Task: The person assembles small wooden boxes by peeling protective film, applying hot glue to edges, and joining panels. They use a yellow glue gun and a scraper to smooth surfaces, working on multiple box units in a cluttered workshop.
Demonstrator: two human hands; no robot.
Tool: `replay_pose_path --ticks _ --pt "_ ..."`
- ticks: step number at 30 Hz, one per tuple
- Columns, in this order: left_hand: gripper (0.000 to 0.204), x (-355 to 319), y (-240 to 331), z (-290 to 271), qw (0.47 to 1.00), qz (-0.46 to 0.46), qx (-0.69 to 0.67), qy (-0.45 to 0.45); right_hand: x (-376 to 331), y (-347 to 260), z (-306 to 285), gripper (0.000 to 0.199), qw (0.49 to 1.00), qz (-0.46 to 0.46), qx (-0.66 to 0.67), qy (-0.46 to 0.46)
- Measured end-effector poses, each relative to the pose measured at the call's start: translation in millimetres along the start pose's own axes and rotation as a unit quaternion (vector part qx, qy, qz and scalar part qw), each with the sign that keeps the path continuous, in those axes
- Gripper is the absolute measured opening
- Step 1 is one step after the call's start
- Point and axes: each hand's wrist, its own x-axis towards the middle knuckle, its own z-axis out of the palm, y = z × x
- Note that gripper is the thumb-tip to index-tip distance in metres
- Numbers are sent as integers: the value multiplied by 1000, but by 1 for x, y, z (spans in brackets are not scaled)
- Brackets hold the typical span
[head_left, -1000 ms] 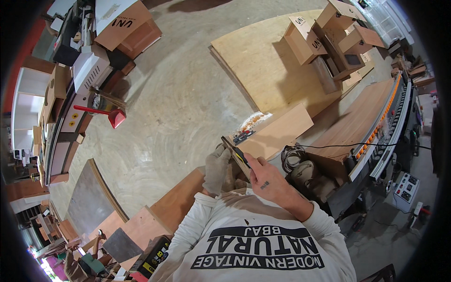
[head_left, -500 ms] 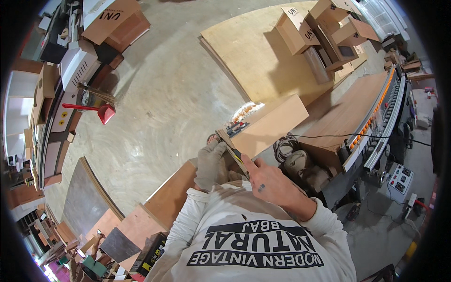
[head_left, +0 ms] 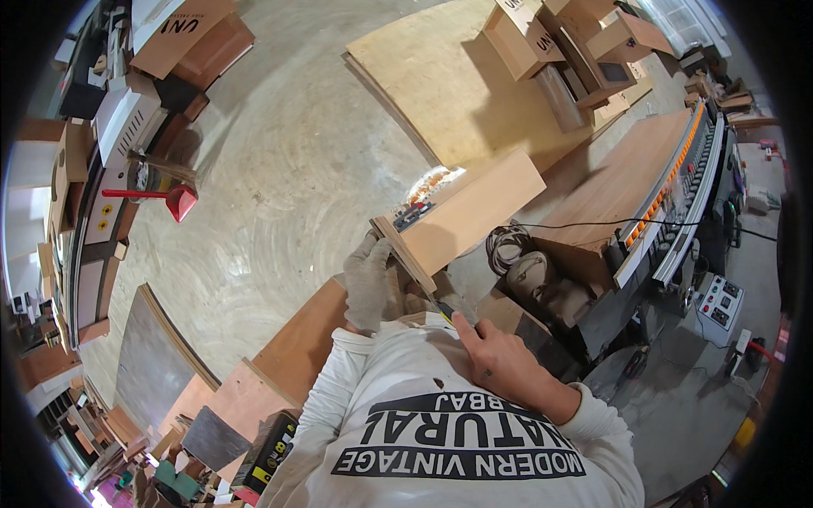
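Note:
My left hand [head_left: 367, 284], in a grey glove, grips the near end of a pale wooden board piece [head_left: 478, 212] by its narrow edge strip [head_left: 405, 256]. My bare right hand [head_left: 508, 364] is closed around a yellow and black utility knife [head_left: 445, 312], its tip at the strip's lower corner. Dark metal hardware with red bits [head_left: 413, 215] shows beside the board's upper left edge. The gloved fingertips are partly hidden behind the strip.
A large plywood sheet [head_left: 398, 76] lies ahead with open cartons [head_left: 529, 42] on it. Coiled hose [head_left: 508, 247] and a cloth-filled box [head_left: 576, 262] stand at right, near a long machine [head_left: 690, 195]. A red dustpan [head_left: 179, 201] is at left; brown panels [head_left: 305, 339] lean close by.
My right hand has drawn the knife down along the strip toward my body, to its lower corner. My left hand still grips the board, now slightly higher in view.

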Motion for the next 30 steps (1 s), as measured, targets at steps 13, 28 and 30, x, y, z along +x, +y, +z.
replay_pose_path --ticks 13,28,30 --pt "30 -1 0 6 999 30 41 -9 -39 21 1 70 998 48 -17 -48" --pt "30 15 -16 -17 999 11 8 -34 87 -32 -29 64 988 -40 1 150" --pt "30 19 -21 -23 998 20 45 -32 93 -37 -30 63 991 -24 -10 135"
